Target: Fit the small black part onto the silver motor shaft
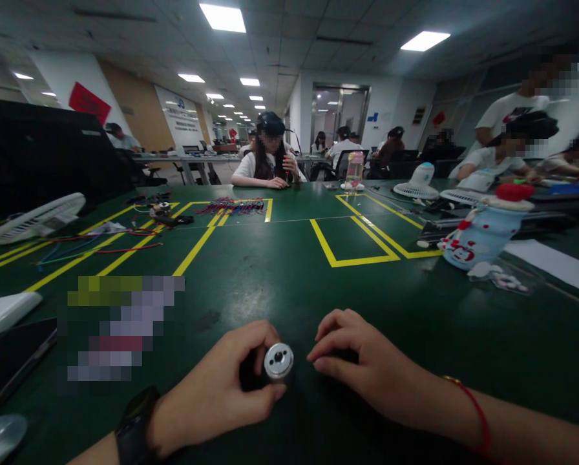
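A small silver cylinder that looks like a little electric motor (pixel 278 361) has its round metal face turned up, showing a dark centre and small holes. My left hand (pixel 241 368) grips it from the left, fingers behind and thumb in front. Just to the right, apart from the motor, is my right hand (pixel 357 361). Its thumb and index fingertips come together in a pinch, the other fingers curled above. Whatever may lie between those fingertips is too small to make out.
Yellow tape (pixel 364 261) marks the green table (pixel 251 278). Loose wires (pixel 134 247) and a white fan (pixel 37 219) lie left; a wire bundle (pixel 236 206) lies farther back. At right stands a blue bottle (pixel 486 232). A person (pixel 270 155) sits opposite.
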Tool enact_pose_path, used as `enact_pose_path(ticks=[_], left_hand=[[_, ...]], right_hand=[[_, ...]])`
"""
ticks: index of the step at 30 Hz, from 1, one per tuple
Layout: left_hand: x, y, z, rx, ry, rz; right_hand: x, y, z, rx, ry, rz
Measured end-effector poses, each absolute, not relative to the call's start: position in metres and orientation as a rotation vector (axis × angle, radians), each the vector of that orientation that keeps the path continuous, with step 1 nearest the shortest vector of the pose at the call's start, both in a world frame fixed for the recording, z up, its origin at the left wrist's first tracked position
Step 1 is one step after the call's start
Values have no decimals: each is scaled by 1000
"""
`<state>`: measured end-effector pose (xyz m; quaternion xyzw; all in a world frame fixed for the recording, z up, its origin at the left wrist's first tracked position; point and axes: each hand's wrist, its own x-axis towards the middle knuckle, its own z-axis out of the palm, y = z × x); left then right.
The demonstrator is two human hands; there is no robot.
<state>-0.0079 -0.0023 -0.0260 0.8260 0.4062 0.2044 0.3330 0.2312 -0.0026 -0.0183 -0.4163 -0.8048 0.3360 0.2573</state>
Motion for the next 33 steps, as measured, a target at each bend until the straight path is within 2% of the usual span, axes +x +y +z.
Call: enact_pose_path(ticks=[8,15,27,30,33], left_hand=[[-10,-2,-28,2145,1060,539],[-11,-2,-28,2132,1049,529],[-11,-1,-26,2140,1052,504],[-11,-2,-24,2159,1049,499],[-12,-3,-22,2181,1037,498]], right_hand=[[234,-4,-26,-1158,-2313,821],[234,-5,-21,-1117,-2272,876],[243,20,-26,-1241,-1438,1266],[243,18,-28,-1258,-1537,1214],[242,12,-26,-1216,-1863,1096]])
